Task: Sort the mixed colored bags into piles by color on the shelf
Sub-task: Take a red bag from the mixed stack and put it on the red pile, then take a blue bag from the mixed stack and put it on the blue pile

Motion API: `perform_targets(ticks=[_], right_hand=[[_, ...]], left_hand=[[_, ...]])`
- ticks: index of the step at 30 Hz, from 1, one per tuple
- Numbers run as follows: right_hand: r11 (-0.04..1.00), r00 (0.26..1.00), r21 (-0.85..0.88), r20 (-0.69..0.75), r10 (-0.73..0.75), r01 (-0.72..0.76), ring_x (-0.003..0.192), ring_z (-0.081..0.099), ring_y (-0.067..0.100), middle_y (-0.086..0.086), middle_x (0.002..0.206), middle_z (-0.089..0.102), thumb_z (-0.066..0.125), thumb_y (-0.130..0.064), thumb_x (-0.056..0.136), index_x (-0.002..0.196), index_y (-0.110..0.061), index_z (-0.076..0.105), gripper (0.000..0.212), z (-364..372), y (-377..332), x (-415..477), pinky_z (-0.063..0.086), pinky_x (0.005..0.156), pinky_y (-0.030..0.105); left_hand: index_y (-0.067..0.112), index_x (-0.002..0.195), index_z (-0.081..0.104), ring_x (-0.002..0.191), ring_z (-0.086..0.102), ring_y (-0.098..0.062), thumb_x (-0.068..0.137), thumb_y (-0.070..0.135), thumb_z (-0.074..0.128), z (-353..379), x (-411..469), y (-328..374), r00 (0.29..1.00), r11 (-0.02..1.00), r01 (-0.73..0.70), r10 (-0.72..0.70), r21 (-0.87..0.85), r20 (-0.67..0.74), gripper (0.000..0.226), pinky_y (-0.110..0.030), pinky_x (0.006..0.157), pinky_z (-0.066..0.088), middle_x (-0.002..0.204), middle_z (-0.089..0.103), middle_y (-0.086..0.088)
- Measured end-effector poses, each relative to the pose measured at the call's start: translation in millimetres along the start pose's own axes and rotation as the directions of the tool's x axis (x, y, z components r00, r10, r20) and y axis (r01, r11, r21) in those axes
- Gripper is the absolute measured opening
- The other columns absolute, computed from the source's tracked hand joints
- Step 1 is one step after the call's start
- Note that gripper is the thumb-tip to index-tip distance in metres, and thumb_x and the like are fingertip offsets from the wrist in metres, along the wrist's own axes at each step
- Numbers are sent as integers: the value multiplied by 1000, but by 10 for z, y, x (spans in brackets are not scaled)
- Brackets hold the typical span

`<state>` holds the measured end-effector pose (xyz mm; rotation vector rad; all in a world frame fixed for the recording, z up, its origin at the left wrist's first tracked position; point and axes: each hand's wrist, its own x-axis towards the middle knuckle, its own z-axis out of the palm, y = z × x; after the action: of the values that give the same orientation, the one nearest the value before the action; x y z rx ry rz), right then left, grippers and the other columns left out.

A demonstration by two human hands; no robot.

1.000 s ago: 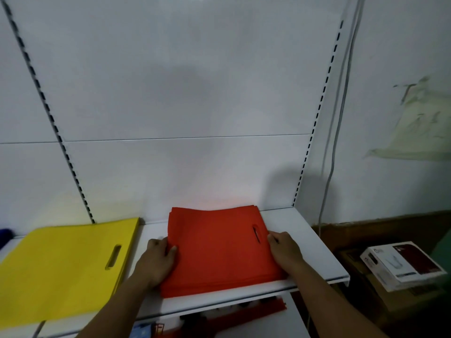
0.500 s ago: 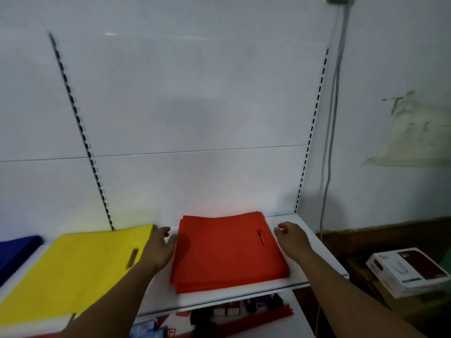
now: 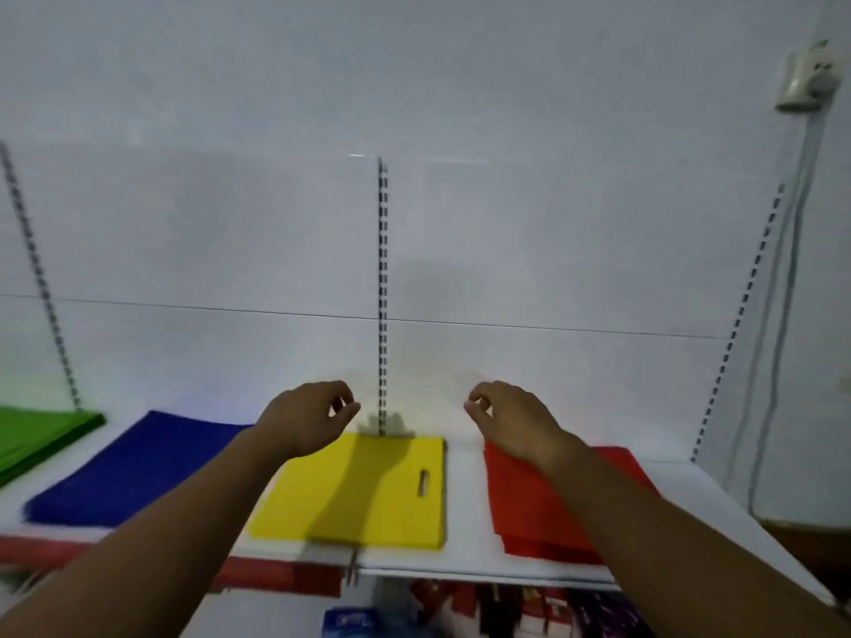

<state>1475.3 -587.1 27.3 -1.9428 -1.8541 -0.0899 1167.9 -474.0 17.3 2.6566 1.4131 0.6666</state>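
Observation:
Four flat piles of bags lie side by side on the white shelf point(image 3: 465, 499): a green pile point(image 3: 37, 437) at the far left, a blue pile point(image 3: 129, 472), a yellow pile point(image 3: 368, 490) with a handle slot, and a red pile point(image 3: 539, 508) on the right. My left hand point(image 3: 308, 414) hovers above the yellow pile's back left corner, fingers loosely curled, holding nothing. My right hand point(image 3: 511, 414) hovers above the red pile's back left corner, also loosely curled and empty. My right forearm hides part of the red pile.
The white back panel carries slotted uprights point(image 3: 382, 292). A lower shelf point(image 3: 460, 610) holds red strips and small packets. A wall socket point(image 3: 806, 80) with a cable sits at the top right. The shelf ends at the right past the red pile.
Both hands have let go of the red pile's sides and lifted off it. The view has swung left, bringing the blue and green piles into sight.

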Motion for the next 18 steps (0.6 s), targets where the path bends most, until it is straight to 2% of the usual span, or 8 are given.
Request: perform_targets(ticks=[4,8,12,15,18], right_hand=[[991,991,49,40,-127,125,95,62,16,-8,105,66,45,-52,99,110,-30,65,32,466,-1246,276,48,89,37],[969,966,87,96,-239,231,97,61,17,-9,105,64,44,-50,100,111,-30,64,31,984,-2492,442,46,91,37],[920,907,107,154,-391,378,88,59,15,-10,99,62,42,-50,101,105,-30,62,28,1560,-3783,544,44,88,36],[866,854,175,161,-495,469,89,60,13,-11,101,64,43,-50,101,108,-31,64,29,1943,-4825,557,42,92,36],[802,789,235,170,-590,549,91,62,14,-10,103,67,45,-49,99,105,-30,65,28,2291,-5824,531,47,86,34]], left_hand=[[39,107,60,85,61,-4,97,59,45,-610,-712,-1072,989,989,148,-148,14,-7,26,-33,76,53,100,64,20],[33,105,61,82,62,-9,98,56,47,-1251,-1598,-2153,953,949,299,-293,102,-71,27,-31,73,53,98,67,15],[32,108,61,87,65,-11,96,56,47,-1783,-2632,-3094,870,854,491,-474,170,-135,30,-30,72,52,98,69,14],[33,107,59,91,66,-9,94,61,43,-2176,-3422,-3715,779,761,625,-593,174,-202,35,-34,78,56,98,68,17],[38,106,59,87,62,-4,95,59,45,-2529,-4109,-4189,677,660,735,-698,158,-233,27,-31,75,56,96,65,19]])
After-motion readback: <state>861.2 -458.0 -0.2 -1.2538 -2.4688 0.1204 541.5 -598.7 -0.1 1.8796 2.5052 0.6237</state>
